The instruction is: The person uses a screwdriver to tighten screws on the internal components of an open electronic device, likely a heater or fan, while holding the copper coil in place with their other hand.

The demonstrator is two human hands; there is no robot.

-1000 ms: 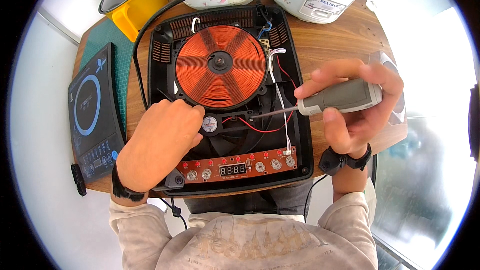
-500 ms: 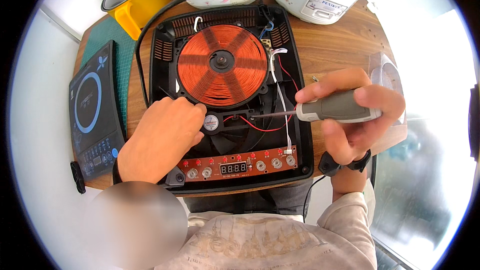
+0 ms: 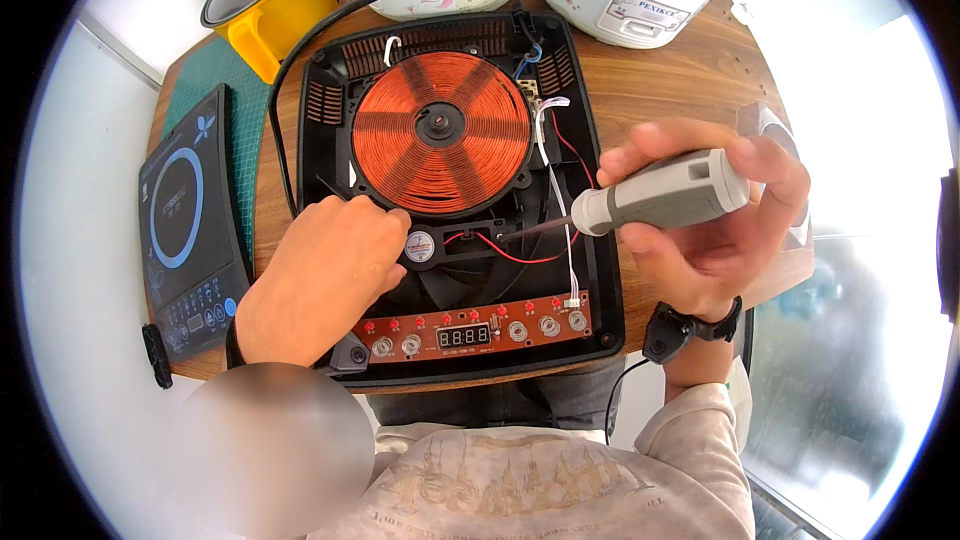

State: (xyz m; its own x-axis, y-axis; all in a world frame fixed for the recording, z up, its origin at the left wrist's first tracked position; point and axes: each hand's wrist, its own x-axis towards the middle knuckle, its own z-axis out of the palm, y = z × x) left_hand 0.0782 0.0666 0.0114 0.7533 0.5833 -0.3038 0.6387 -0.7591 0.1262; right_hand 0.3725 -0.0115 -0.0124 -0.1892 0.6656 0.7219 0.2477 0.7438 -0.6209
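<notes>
- The black housing [image 3: 603, 285] is open around the copper coil [image 3: 440, 164], which is seated; a dark panel with a blue ring [image 3: 182, 240] lies to the coil's left.
- Just below the coil, on the person's side, the fan bracket [image 3: 477, 242] is in place. The screwdriver [image 3: 665, 194] points at its right end, so that spot looks unfinished; whether anything there is loose or tight, I cannot tell.
- Farther below the coil lies the brown control board [image 3: 465, 320], its white cable [image 3: 561, 195] attached.
- The right hand [image 3: 715, 255], to the coil's lower right, is closed around the screwdriver's handle.
- The left hand [image 3: 325, 265], to the coil's lower left, curls at the bracket's left end; its fingertips are partly hidden, so I cannot tell whether they pinch anything.
</notes>
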